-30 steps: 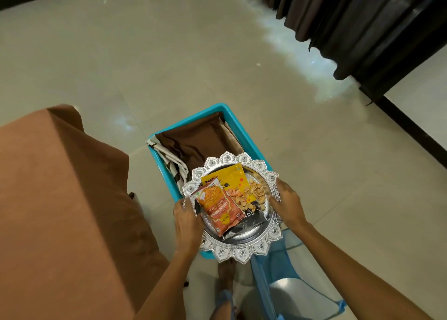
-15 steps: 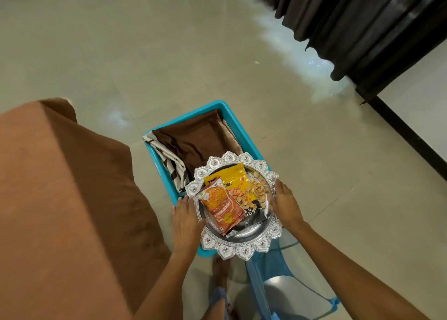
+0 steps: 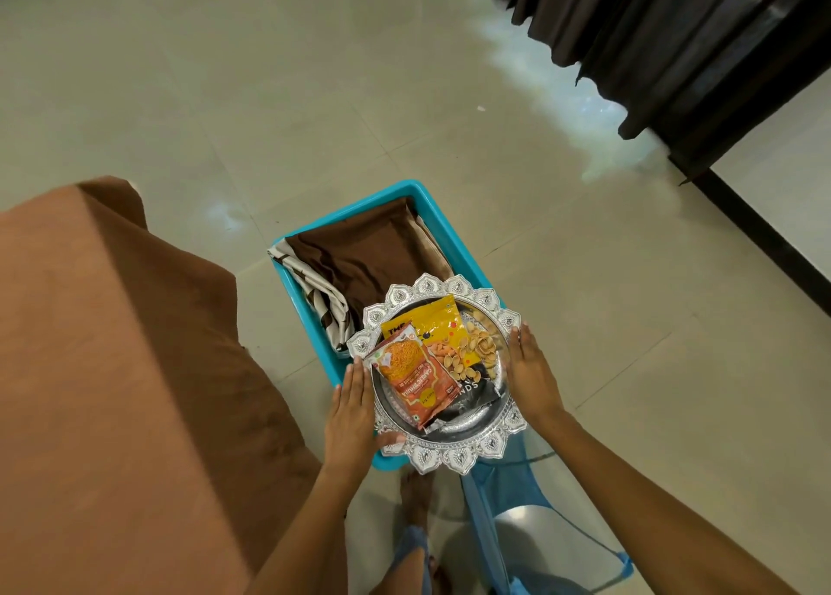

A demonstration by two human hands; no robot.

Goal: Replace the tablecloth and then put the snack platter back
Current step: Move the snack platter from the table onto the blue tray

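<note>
- The platter (image 3: 443, 437), a silver dish with a scalloped rim, sits at about 6 o'clock in the view, resting on the near end of a blue tub (image 3: 454, 230) on the floor; it carries an orange packet (image 3: 411, 376), a yellow packet (image 3: 434, 322), a dark packet (image 3: 470, 390) and loose nuts (image 3: 476, 354)
- The left hand (image 3: 353, 408) lies flat against the platter's 9 o'clock rim, fingers straight and together, thumb touching the rim near 7 o'clock; the right hand (image 3: 528, 374) lies the same way at the 3 o'clock rim; neither curls round the rim, so I judge the platter bracketed rather than gripped; whether it bears on the tub or on the hands I cannot tell
- Progress, as a judgement: a brown cloth (image 3: 112, 347) covers the table at 8 to 9 o'clock and drapes over its corner, so the cloth looks replaced; folded cloths (image 3: 359, 257) lie in the tub at 12 o'clock of the platter; what is left is to carry the platter to the table at 9 o'clock and set it down
- The floor (image 3: 270, 100) is pale glossy tile with a bright patch of light near 1 o'clock; dark curtains (image 3: 674, 32) hang at 1 to 2 o'clock; a blue mesh basket (image 3: 539, 545) stands at 5 o'clock, just beside the person's bare foot (image 3: 416, 491)
</note>
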